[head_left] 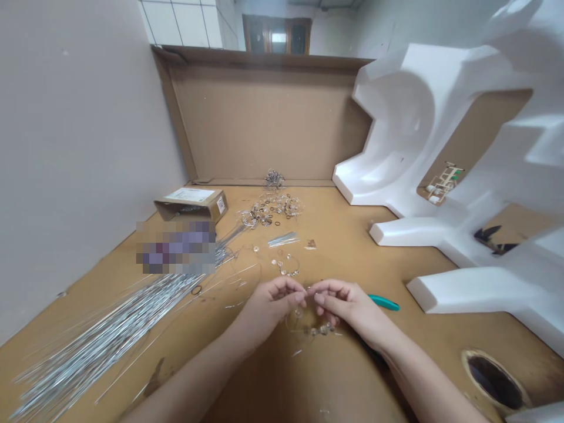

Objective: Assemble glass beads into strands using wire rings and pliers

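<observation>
My left hand (282, 296) and my right hand (341, 299) meet over the front middle of the table, thumbs and forefingers pinched close together. Between and below them hangs a thin beaded wire loop (324, 330), strung with clear beads; its ends are hidden in my fingertips. Just beyond the hands lies another beaded strand (288, 272). Green-handled pliers (384, 302) rest partly under my right wrist. To the left of my hands stretches a large bundle of silvery metal wires (136, 314).
Loose beads and dark rings (268, 214) form a pile farther back, before a spiky metallic cluster (274, 179). A small open cardboard box (194, 202) stands left. White foam packing (396, 135) borders the right side. A round hole (496, 379) opens in the tabletop at front right.
</observation>
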A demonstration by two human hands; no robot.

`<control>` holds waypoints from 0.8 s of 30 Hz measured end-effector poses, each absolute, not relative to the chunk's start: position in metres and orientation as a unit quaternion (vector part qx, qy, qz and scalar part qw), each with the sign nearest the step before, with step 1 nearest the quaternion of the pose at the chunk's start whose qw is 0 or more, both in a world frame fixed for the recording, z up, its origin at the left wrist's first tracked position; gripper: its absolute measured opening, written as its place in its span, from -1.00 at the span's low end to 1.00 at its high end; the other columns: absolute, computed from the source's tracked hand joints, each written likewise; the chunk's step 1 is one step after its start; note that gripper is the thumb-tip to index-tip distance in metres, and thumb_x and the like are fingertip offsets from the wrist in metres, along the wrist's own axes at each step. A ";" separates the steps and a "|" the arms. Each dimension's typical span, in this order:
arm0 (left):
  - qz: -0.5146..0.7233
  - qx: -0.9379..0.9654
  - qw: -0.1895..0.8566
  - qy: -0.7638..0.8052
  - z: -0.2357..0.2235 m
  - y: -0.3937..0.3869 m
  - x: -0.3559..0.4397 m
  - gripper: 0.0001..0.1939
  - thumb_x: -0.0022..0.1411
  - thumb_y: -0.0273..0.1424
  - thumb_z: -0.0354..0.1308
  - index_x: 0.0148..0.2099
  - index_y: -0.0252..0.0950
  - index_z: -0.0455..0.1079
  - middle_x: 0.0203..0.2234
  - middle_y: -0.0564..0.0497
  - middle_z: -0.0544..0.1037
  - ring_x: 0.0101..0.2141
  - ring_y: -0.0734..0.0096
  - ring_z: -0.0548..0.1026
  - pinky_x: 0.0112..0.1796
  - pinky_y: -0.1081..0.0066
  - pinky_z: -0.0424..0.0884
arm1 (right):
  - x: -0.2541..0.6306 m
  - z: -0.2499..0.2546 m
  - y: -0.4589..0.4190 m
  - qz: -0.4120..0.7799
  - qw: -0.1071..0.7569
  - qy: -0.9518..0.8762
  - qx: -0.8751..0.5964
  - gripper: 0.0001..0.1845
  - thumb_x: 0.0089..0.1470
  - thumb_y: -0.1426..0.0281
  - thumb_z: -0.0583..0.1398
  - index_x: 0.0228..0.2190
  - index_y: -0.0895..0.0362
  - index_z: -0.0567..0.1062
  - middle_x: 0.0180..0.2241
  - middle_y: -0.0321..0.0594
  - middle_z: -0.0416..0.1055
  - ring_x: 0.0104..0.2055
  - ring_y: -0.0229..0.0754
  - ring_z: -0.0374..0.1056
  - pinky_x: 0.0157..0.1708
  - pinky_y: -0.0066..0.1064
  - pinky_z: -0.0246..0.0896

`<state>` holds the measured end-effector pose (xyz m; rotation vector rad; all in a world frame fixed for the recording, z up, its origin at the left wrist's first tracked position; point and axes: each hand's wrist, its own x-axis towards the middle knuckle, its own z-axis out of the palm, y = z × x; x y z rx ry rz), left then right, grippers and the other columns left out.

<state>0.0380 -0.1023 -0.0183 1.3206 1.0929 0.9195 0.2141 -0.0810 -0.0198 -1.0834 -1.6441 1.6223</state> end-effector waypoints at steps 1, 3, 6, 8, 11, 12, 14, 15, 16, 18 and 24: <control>0.380 0.541 0.601 0.450 -0.017 -0.102 0.037 -0.81 0.07 -0.27 0.07 -0.37 -0.30 0.35 -0.56 0.10 0.39 -0.61 0.60 0.19 -0.56 0.54 0.12 | 0.214 -0.019 -0.081 0.603 0.289 -0.622 -0.409 -0.72 -0.05 0.24 0.14 -0.33 0.17 0.43 -0.58 -0.35 0.29 -0.65 -0.43 0.08 -0.62 -0.54 0.03; 0.367 0.519 0.638 0.435 -0.016 -0.101 0.035 -0.79 0.04 -0.25 0.10 -0.39 -0.32 0.36 -0.58 0.10 0.39 -0.63 0.62 0.18 -0.58 0.56 0.10 | 0.213 -0.019 -0.082 0.572 0.286 -0.645 -0.418 -0.73 -0.05 0.23 0.13 -0.37 0.16 0.45 -0.64 -0.39 0.22 -0.65 -0.42 0.03 -0.63 -0.54 -0.03; 0.367 0.509 0.646 0.435 -0.017 -0.101 0.034 -0.78 0.01 -0.24 0.12 -0.46 -0.32 0.32 -0.65 0.13 0.35 -0.63 0.62 0.20 -0.59 0.57 0.09 | 0.211 -0.019 -0.083 0.528 0.281 -0.677 -0.428 -0.76 -0.04 0.23 0.12 -0.43 0.14 0.47 -0.68 -0.41 0.15 -0.63 -0.40 -0.02 -0.64 -0.54 -0.10; 0.366 0.502 0.653 0.434 -0.019 -0.101 0.035 -0.77 0.00 -0.23 0.13 -0.49 -0.31 0.29 -0.66 0.14 0.34 -0.62 0.60 0.23 -0.60 0.57 0.11 | 0.211 -0.019 -0.084 0.520 0.274 -0.689 -0.425 -0.75 -0.03 0.23 0.10 -0.44 0.13 0.48 -0.66 -0.40 0.18 -0.62 -0.39 -0.01 -0.62 -0.53 -0.09; 0.371 0.492 0.664 0.423 -0.022 -0.102 0.037 -0.76 0.01 -0.24 0.12 -0.51 -0.31 0.26 -0.65 0.13 0.33 -0.61 0.59 0.25 -0.59 0.55 0.16 | 0.211 -0.018 -0.084 0.510 0.266 -0.704 -0.416 -0.74 -0.01 0.23 0.08 -0.45 0.11 0.49 -0.60 -0.36 0.28 -0.56 -0.34 0.08 -0.56 -0.51 -0.03; 0.375 0.492 0.666 0.417 -0.022 -0.102 0.037 -0.77 0.02 -0.25 0.11 -0.51 -0.31 0.26 -0.64 0.13 0.33 -0.61 0.59 0.26 -0.58 0.55 0.17 | 0.211 -0.018 -0.085 0.509 0.264 -0.707 -0.413 -0.73 -0.01 0.22 0.08 -0.45 0.11 0.50 -0.58 -0.34 0.30 -0.54 -0.32 0.11 -0.54 -0.50 0.00; 0.382 0.493 0.668 0.406 -0.022 -0.102 0.037 -0.78 0.03 -0.27 0.10 -0.51 -0.31 0.25 -0.63 0.12 0.33 -0.60 0.59 0.26 -0.57 0.55 0.18 | 0.211 -0.016 -0.085 0.510 0.262 -0.710 -0.408 -0.71 -0.01 0.21 0.07 -0.45 0.11 0.50 -0.55 -0.32 0.34 -0.50 -0.29 0.15 -0.50 -0.48 0.03; 0.383 0.494 0.669 0.402 -0.022 -0.102 0.037 -0.78 0.04 -0.27 0.10 -0.51 -0.31 0.25 -0.63 0.12 0.33 -0.61 0.59 0.26 -0.57 0.55 0.17 | 0.211 -0.016 -0.086 0.511 0.263 -0.709 -0.409 -0.71 -0.01 0.20 0.07 -0.46 0.11 0.50 -0.55 -0.32 0.34 -0.51 -0.29 0.16 -0.50 -0.48 0.03; 0.383 0.495 0.669 0.400 -0.021 -0.102 0.036 -0.78 0.05 -0.28 0.09 -0.51 -0.32 0.25 -0.63 0.12 0.33 -0.61 0.60 0.26 -0.57 0.55 0.17 | 0.211 -0.015 -0.086 0.515 0.263 -0.704 -0.413 -0.70 -0.02 0.19 0.08 -0.47 0.12 0.50 -0.57 -0.33 0.33 -0.53 -0.31 0.14 -0.51 -0.48 0.02; 0.379 0.499 0.666 0.404 -0.020 -0.101 0.035 -0.79 0.06 -0.29 0.08 -0.51 -0.32 0.25 -0.62 0.12 0.34 -0.62 0.62 0.25 -0.57 0.56 0.14 | 0.211 -0.014 -0.086 0.530 0.260 -0.684 -0.428 -0.70 -0.05 0.18 0.11 -0.47 0.13 0.50 -0.66 -0.37 0.25 -0.61 -0.35 0.07 -0.58 -0.50 -0.02; 0.381 0.506 0.651 0.419 -0.019 -0.098 0.033 -0.79 0.06 -0.27 0.09 -0.46 -0.33 0.31 -0.58 0.11 0.37 -0.63 0.64 0.20 -0.58 0.56 0.09 | 0.212 -0.015 -0.084 0.580 0.278 -0.629 -0.436 -0.69 -0.10 0.16 0.16 -0.46 0.17 0.48 -0.68 -0.40 0.19 -0.68 -0.44 -0.03 -0.68 -0.54 -0.15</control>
